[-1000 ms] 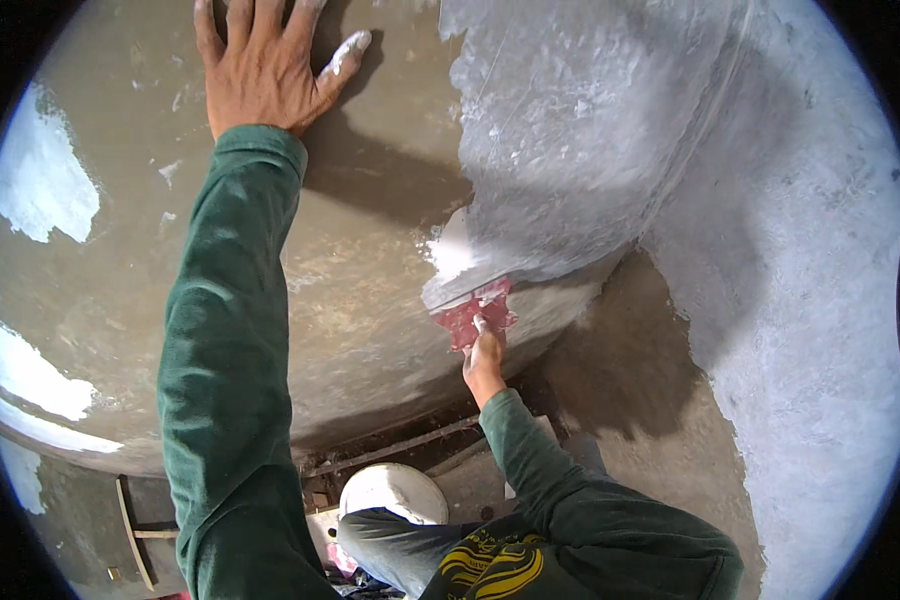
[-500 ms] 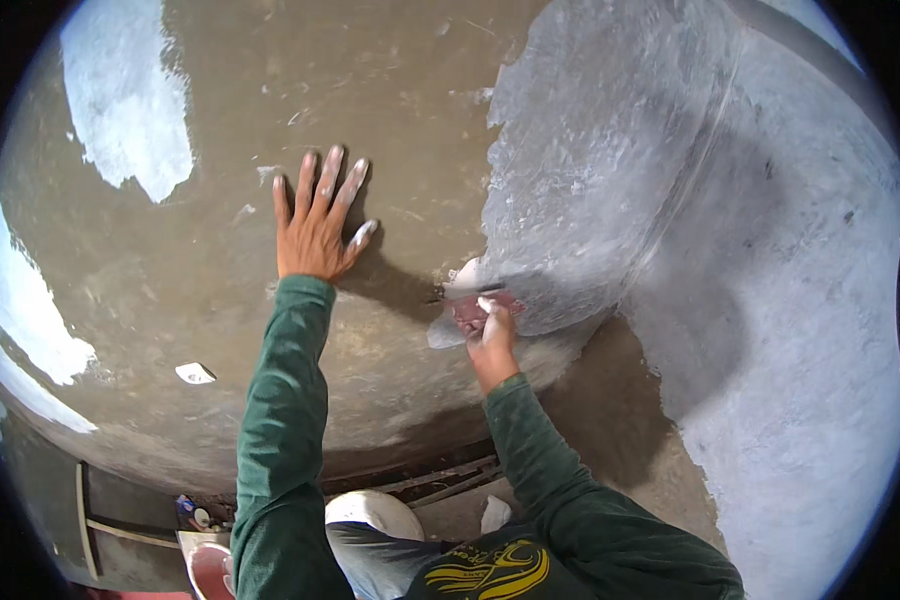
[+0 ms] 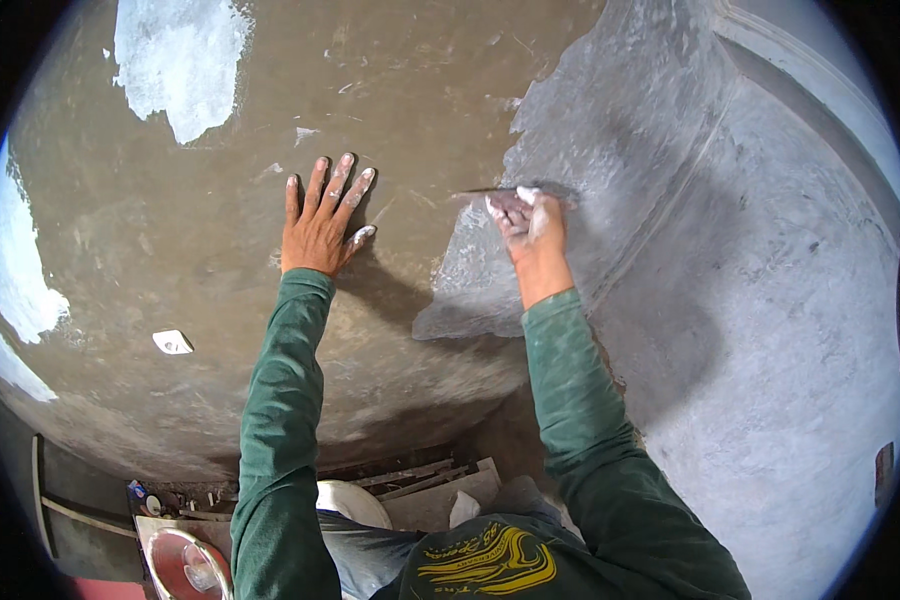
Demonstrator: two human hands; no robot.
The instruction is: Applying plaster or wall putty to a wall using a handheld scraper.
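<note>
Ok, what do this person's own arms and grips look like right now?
The left sleeve and right sleeve are long, dark green and wrinkled, reaching the wrists; the right looks paler and whitish toward its cuff. The left grip is an ungloved hand with white smears on the thumb and some fingers; the right grip, also ungloved, has white smears too.

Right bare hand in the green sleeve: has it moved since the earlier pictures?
Yes, upward: the right hand, first below the lower edge of the ragged-edged grey wall coating, is now above that edge.
</note>
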